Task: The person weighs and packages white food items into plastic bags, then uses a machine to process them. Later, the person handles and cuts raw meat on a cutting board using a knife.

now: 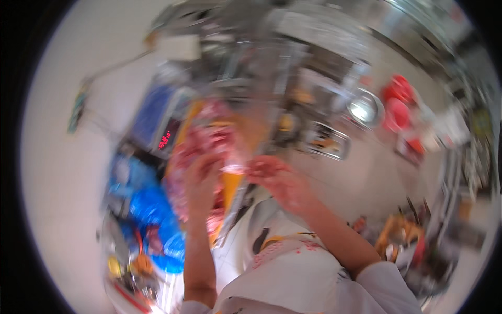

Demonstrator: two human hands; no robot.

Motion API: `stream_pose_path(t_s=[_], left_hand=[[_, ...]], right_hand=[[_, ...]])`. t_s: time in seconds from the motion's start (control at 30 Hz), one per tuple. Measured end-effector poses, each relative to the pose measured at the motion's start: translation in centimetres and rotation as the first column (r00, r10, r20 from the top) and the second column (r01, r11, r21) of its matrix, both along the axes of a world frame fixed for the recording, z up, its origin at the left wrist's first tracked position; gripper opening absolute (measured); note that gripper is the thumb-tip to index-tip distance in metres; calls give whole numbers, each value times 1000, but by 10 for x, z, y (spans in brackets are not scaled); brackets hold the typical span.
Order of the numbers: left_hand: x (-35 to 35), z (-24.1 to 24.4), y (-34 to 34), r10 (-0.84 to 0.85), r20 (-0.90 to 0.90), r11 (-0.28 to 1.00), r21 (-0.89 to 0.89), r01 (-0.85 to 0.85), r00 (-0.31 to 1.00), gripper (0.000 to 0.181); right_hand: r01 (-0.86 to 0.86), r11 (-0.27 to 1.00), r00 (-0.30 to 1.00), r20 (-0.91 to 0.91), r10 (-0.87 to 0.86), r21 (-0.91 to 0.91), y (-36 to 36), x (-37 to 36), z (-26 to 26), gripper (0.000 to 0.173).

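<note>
Pieces of raw red and pink meat lie along a yellow-orange board on the worktop before me. My left hand is over the meat with curled fingers, and blur hides whether it grips any. Beyond the board's right edge, my right hand hovers with bent fingers. Its fingertips look reddish, but I cannot tell whether a scrap of meat is between them. A digital scale with glowing red digits stands left of the meat.
Blue plastic bags sit at the left beside the board. On the right, a metal tray, a round steel basin and red buckets stand on the tiled floor. A cardboard box is at the lower right.
</note>
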State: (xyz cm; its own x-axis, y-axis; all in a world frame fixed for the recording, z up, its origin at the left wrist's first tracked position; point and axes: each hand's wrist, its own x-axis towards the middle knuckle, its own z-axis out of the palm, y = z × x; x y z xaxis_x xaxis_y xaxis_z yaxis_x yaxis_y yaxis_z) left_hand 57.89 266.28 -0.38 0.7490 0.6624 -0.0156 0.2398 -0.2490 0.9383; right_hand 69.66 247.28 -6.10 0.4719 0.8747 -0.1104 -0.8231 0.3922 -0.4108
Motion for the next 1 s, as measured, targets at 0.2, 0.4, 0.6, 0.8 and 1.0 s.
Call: stream_pose_path(t_s=[0.2, 0.4, 0.6, 0.8, 1.0], left_hand=[[-15, -69, -75, -145, -169, 960, -261, 98, 975, 11], [-3, -120, -170, -415, -377, 871, -428, 242, 828, 12], [94, -132, -311, -549, -510, 830, -421, 365, 662, 14], [229, -145, -473, -687, -491, 726, -488, 484, 535, 17], [356, -116, -600, -785, -485, 600, -441, 668, 385, 19]], right_hand=[[221, 898, 957, -96, -275, -380, -164, 22, -32, 43], [520, 470, 726, 80, -683, -713, -355, 43, -116, 30], [728, 249, 519, 277, -808, -639, -523, 93, -131, 30], [799, 383, 486, 120, -866, -464, -681, 180, -101, 64], [849, 273, 333, 56, -941, -453, -779, 230, -83, 59]])
